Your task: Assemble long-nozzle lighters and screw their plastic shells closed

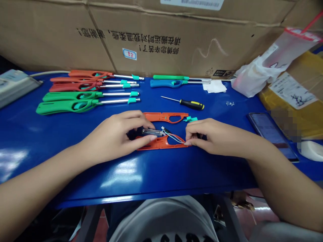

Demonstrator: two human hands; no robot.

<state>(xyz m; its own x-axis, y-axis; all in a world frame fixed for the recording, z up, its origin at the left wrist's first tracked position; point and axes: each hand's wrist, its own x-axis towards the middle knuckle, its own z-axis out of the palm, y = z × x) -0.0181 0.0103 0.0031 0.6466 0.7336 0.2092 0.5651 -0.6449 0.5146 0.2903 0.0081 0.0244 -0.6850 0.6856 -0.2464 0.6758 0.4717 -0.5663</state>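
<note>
An opened orange lighter shell half (pixel 161 143) lies on the blue table (pixel 156 174) in front of me, with a clear gas tank (pixel 151 131) and thin wires (pixel 174 137) inside it. My left hand (pixel 118 134) is closed over the shell's left end, fingers pinching the gas tank. My right hand (pixel 209 134) pinches the shell's right end where the wires run. The other orange shell half (pixel 165 117) lies just behind, with a small teal part (pixel 191 119) at its right end.
Finished long lighters lie at the back: red (pixel 75 82) and green (pixel 65 102) ones on the left, a green and a blue one (pixel 171 82) in the middle. A screwdriver (pixel 189 103), a phone (pixel 272 134), a plastic bag (pixel 264 72) and cardboard boxes (pixel 151 33) surround them.
</note>
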